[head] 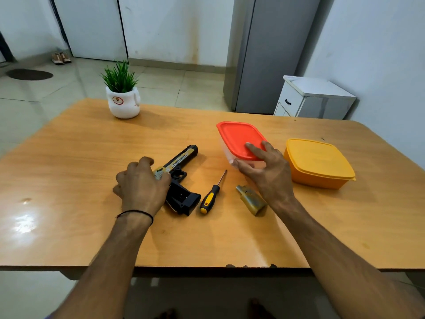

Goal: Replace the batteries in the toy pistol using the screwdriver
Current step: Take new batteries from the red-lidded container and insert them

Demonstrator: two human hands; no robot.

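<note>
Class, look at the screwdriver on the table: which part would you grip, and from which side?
Grip the fat yellow-and-black handle of the screwdriver from above at the near edge: it lies flat, handle nearest the person, thin shaft pointing away.

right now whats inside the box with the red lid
The red lid covers the box, with the right hand's fingers on top and thumb at its clear side. Nothing distinct shows through that side; the contents are hidden.

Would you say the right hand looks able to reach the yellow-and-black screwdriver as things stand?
Probably yes: the yellow-and-black screwdriver lies uncovered on the wooden table, close beside the right hand, which first must release the red-lidded plastic container.
</note>
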